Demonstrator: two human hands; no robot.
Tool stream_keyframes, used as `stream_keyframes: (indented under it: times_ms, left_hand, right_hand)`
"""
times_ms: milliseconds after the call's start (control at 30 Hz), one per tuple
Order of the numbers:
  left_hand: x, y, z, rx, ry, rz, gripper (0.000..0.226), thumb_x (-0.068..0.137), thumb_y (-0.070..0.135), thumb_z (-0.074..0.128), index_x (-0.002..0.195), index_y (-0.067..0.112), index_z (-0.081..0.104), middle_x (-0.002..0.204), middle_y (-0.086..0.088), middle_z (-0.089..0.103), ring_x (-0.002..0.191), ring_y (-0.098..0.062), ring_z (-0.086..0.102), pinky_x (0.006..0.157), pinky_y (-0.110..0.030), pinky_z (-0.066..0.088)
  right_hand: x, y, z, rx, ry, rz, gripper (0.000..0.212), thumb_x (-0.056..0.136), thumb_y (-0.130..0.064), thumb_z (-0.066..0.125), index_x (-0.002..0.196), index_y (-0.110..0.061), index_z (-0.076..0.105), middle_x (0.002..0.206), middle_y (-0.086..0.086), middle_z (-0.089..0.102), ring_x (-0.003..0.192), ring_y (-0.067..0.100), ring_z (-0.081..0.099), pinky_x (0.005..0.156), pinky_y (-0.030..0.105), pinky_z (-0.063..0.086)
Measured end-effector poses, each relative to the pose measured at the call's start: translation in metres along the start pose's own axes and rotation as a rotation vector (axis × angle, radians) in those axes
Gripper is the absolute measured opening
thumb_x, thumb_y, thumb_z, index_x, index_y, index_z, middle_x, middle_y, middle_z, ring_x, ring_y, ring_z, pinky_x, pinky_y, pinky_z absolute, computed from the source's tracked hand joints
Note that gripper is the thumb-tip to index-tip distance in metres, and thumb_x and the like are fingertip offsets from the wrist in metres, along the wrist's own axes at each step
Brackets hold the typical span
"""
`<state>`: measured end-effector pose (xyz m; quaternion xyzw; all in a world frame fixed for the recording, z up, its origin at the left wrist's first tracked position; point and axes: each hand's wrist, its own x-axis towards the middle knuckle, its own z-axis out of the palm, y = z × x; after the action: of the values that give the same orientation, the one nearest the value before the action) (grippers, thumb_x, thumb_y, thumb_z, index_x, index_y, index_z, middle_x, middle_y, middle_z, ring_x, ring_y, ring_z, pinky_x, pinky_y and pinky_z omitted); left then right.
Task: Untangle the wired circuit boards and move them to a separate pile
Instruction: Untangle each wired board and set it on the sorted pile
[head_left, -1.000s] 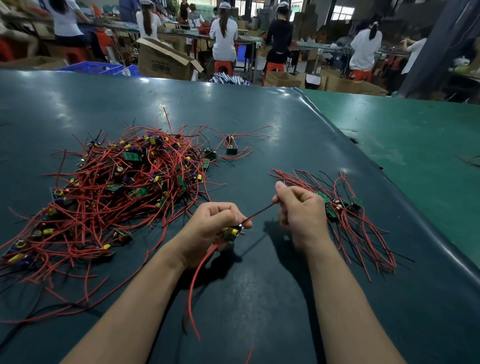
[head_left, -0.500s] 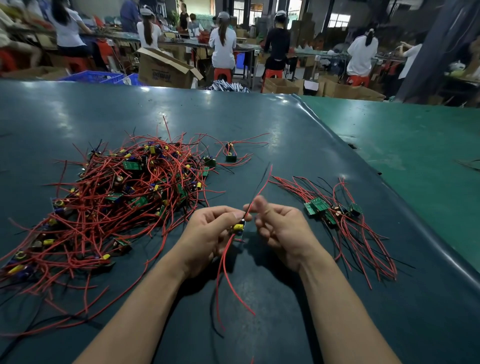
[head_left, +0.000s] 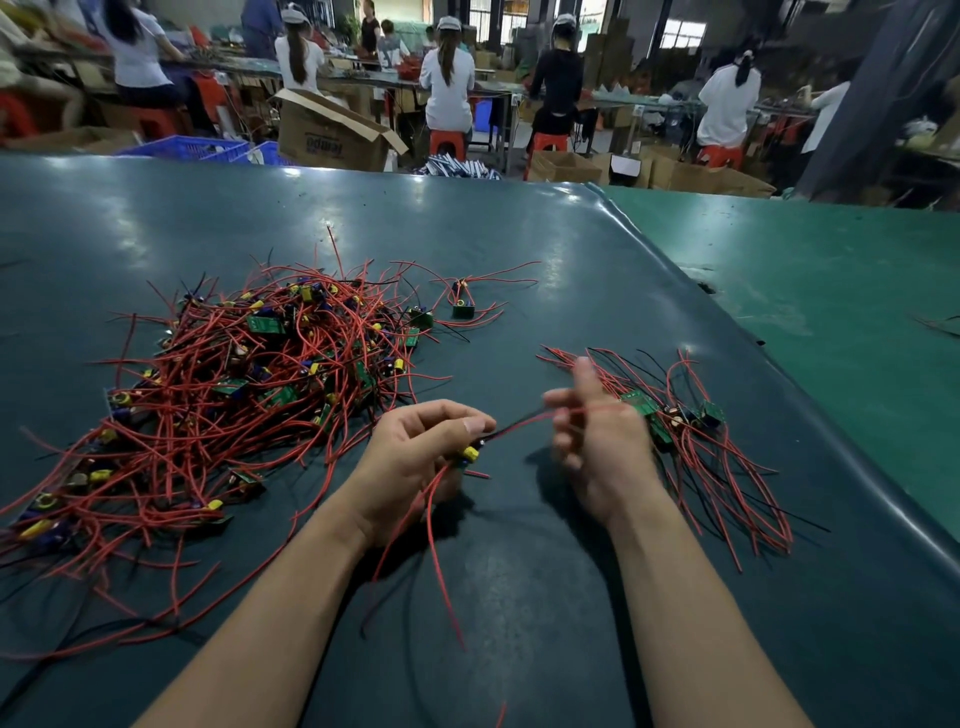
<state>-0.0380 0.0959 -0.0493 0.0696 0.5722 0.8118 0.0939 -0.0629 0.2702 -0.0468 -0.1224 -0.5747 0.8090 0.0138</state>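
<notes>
The person is working at a dark green table (head_left: 519, 234); the left hand (head_left: 415, 462) is gripping one small circuit board (head_left: 470, 453), fingers and thumb curled around it so that only its yellow component is showing, with red leads hanging down from the fist toward the table; the right hand (head_left: 597, 441) is blurred, its fingers apparently curling round the wires (head_left: 524, 421) running out from that board, though whether they are actually pinching them cannot be told. The tangled pile (head_left: 249, 395) on the left is looking large and thick with red wire and green boards; the sorted pile (head_left: 691, 441) on the right, just beyond the right hand, is holding only a few boards; one loose board (head_left: 462, 309) is lying apart behind the tangle. Judging by the two heaps, the job is only beginning; most boards are waiting to be freed.
</notes>
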Motion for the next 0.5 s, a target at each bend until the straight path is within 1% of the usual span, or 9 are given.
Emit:
stream_keyframes:
  times_ms: [67, 100, 133, 200, 267, 300, 367, 433, 500]
  left_hand:
    - [0.0, 0.001, 0.001, -0.013, 0.043, 0.022, 0.014, 0.076, 0.014, 0.065, 0.082, 0.003, 0.072, 0.058, -0.004, 0.055, 0.038, -0.008, 0.037, 0.037, -0.015, 0.028]
    - [0.0, 0.001, 0.002, -0.011, 0.067, 0.027, 0.016, 0.08, 0.014, 0.062, 0.086, 0.002, 0.07, 0.06, -0.005, 0.056, 0.038, -0.008, 0.038, 0.037, -0.015, 0.031]
    - [0.001, 0.001, 0.003, -0.007, 0.09, 0.027, 0.015, 0.084, 0.013, 0.06, 0.09, 0.002, 0.069, 0.062, -0.006, 0.057, 0.038, -0.009, 0.04, 0.037, -0.015, 0.033]
    - [0.001, 0.001, 0.004, -0.02, 0.117, 0.028, 0.013, 0.09, 0.01, 0.057, 0.096, 0.003, 0.066, 0.064, -0.006, 0.058, 0.041, -0.009, 0.045, 0.041, -0.015, 0.038]
    - [0.001, 0.002, 0.005, -0.067, 0.115, 0.036, 0.015, 0.091, 0.006, 0.056, 0.102, 0.002, 0.064, 0.068, -0.007, 0.061, 0.046, -0.01, 0.053, 0.045, -0.016, 0.044]
    - [0.001, 0.002, 0.005, -0.082, 0.107, 0.043, 0.016, 0.09, 0.004, 0.056, 0.105, 0.0, 0.063, 0.07, -0.008, 0.061, 0.05, -0.011, 0.056, 0.047, -0.017, 0.048]
    - [-0.001, 0.002, 0.005, -0.077, 0.08, 0.05, 0.021, 0.088, 0.001, 0.058, 0.108, -0.001, 0.061, 0.075, -0.011, 0.061, 0.057, -0.013, 0.06, 0.052, -0.019, 0.052]
    - [-0.002, 0.002, 0.004, -0.062, 0.038, 0.033, 0.027, 0.082, 0.006, 0.061, 0.108, -0.001, 0.061, 0.078, -0.012, 0.063, 0.059, -0.015, 0.061, 0.055, -0.021, 0.052]
    - [-0.002, 0.002, 0.004, -0.067, -0.003, -0.001, 0.03, 0.078, 0.012, 0.062, 0.106, 0.001, 0.062, 0.08, -0.013, 0.065, 0.062, -0.016, 0.062, 0.057, -0.022, 0.052]
  right_hand:
    - [-0.012, 0.004, 0.009, -0.261, -0.284, 0.102, 0.053, 0.079, -0.065, 0.057, 0.069, -0.014, 0.069, 0.053, 0.001, 0.055, 0.034, 0.006, 0.042, 0.03, 0.012, 0.022]
    - [-0.017, 0.006, 0.012, -0.3, -0.386, 0.137, 0.054, 0.076, -0.066, 0.057, 0.073, -0.013, 0.068, 0.056, 0.004, 0.059, 0.035, 0.008, 0.045, 0.03, 0.013, 0.024]
    - [-0.019, 0.007, 0.013, -0.274, -0.439, 0.157, 0.053, 0.08, -0.061, 0.056, 0.079, -0.01, 0.066, 0.059, 0.007, 0.062, 0.036, 0.01, 0.049, 0.03, 0.014, 0.027]
    - [-0.02, 0.007, 0.01, -0.169, -0.478, 0.182, 0.037, 0.095, -0.04, 0.054, 0.086, -0.006, 0.065, 0.067, 0.011, 0.067, 0.042, 0.013, 0.056, 0.031, 0.017, 0.034]
    - [-0.022, 0.005, 0.008, -0.151, -0.529, 0.182, 0.018, 0.096, -0.021, 0.057, 0.09, -0.008, 0.067, 0.076, 0.013, 0.07, 0.05, 0.015, 0.062, 0.035, 0.018, 0.039]
    - [-0.024, 0.005, 0.007, -0.164, -0.56, 0.178, 0.012, 0.094, -0.019, 0.06, 0.091, -0.01, 0.068, 0.079, 0.013, 0.071, 0.054, 0.016, 0.064, 0.036, 0.019, 0.04]
    - [-0.026, 0.004, 0.007, -0.192, -0.602, 0.16, 0.016, 0.088, -0.028, 0.066, 0.089, -0.013, 0.069, 0.08, 0.011, 0.071, 0.058, 0.015, 0.065, 0.038, 0.018, 0.041]
    - [-0.027, 0.003, 0.007, -0.195, -0.604, 0.136, 0.024, 0.082, -0.035, 0.068, 0.087, -0.011, 0.068, 0.075, 0.009, 0.069, 0.055, 0.013, 0.064, 0.038, 0.017, 0.04]
    - [-0.026, 0.002, 0.005, -0.162, -0.59, 0.136, 0.025, 0.077, -0.035, 0.073, 0.083, -0.012, 0.065, 0.068, 0.008, 0.067, 0.049, 0.012, 0.061, 0.035, 0.016, 0.038]
